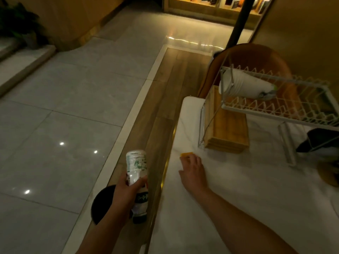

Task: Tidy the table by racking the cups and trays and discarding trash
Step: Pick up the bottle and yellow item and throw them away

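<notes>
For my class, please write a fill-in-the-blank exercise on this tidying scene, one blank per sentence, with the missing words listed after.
1. The left hand holds a plastic ____ over the dark bin.
2. The right hand reaches for a small ____-coloured scrap on the white table.
3. White cups lie on the rack's ____ tier.
4. Wooden trays stand beside the rack's ____ tier.

Missing words: bottle; orange; upper; lower

Showing white with faint grey veining: the table [238,189]. Sitting on it, glowing honey-yellow: stacked wooden trays [227,129]. Standing white over the table's far end: the wire rack [286,116], holding white cups [244,85]. Lying yellow-orange near the table's left edge: a small scrap [186,154]. Wearing white-and-green print left of the table: a clear bottle [136,167].
</notes>
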Tool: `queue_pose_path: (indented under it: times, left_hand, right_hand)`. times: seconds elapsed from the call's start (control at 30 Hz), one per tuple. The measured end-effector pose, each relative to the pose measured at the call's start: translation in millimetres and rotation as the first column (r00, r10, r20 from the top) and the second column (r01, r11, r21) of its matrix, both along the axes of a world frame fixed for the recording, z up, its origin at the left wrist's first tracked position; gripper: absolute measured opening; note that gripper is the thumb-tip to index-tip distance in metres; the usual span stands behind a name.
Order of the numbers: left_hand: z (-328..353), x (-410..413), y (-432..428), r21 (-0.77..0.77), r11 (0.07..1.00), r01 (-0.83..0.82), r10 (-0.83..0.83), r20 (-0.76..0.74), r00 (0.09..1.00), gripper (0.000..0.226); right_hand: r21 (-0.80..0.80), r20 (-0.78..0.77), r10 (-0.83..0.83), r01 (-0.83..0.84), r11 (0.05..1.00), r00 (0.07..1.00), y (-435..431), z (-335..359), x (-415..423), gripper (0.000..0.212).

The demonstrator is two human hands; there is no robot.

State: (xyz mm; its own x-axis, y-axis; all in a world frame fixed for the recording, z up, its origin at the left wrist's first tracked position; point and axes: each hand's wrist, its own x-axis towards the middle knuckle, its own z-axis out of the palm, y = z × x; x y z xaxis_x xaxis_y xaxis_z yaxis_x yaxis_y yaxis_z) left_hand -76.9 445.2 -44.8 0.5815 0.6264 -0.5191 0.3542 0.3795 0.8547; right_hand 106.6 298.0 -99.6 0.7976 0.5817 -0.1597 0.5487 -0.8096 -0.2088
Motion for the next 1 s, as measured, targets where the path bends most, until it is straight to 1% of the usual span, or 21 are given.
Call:
queue_pose_path:
  times: [0.07, 0.17, 0.3, 0.47, 0.53, 0.63, 0.7, 0.8, 0.93, 1.0]
  left_hand:
    - [4, 5, -8, -0.003, 1.0, 0.018, -0.018, 0.004, 1.0, 0.036]
    - [11, 10, -18, 0.003, 0.999, 0.047, -0.047, 0.01, 0.999, 0.037]
    - [21, 13, -31, 0.032, 0.995, 0.093, -0.093, 0.023, 0.995, 0.034]
    - [32, 4, -39, 0.081, 0.979, 0.185, -0.187, 0.013, 0.982, 0.033]
    - [36, -7, -41, 0.12, 0.967, 0.226, -0.227, -0.001, 0.974, 0.033]
    - [38, -27, -41, 0.114, 0.96, 0.257, -0.257, -0.018, 0.966, 0.031]
    - [38, -42, -40, 0.109, 0.963, 0.247, -0.246, -0.022, 0.969, 0.031]
    - [38, -66, -42, 0.1, 0.977, 0.19, -0.186, -0.046, 0.982, 0.036]
    - [36, -102, -49, 0.123, 0.983, 0.134, -0.123, -0.095, 0.988, 0.036]
    - [34, -125, -54, 0.153, 0.985, 0.078, -0.058, -0.128, 0.99, 0.035]
  right_hand:
    - [0.017, -0.021, -0.064, 0.065, 0.998, 0.998, -9, 2, 0, 0.056]
    - [-0.01, -0.048, -0.063, 0.062, 0.998, 0.997, -19, 5, 0, 0.045]
    - [0.027, -0.071, -0.097, 0.1, 0.995, 0.993, -42, 19, -8, 0.042]
    - [0.083, -0.137, -0.103, 0.115, 0.99, 0.985, -69, 46, -31, 0.048]
    - [0.109, -0.181, -0.122, 0.143, 0.984, 0.976, -78, 57, -44, 0.05]
    - [0.173, -0.199, -0.162, 0.197, 0.965, 0.966, -86, 71, -65, 0.052]
    - [0.186, -0.213, -0.182, 0.223, 0.957, 0.96, -90, 78, -78, 0.051]
    - [0.165, -0.241, -0.181, 0.224, 0.96, 0.953, -95, 82, -96, 0.05]
    - [0.184, -0.278, -0.122, 0.178, 0.967, 0.953, -100, 79, -117, 0.051]
    - [0.196, -0.312, -0.07, 0.137, 0.971, 0.947, -99, 75, -126, 0.052]
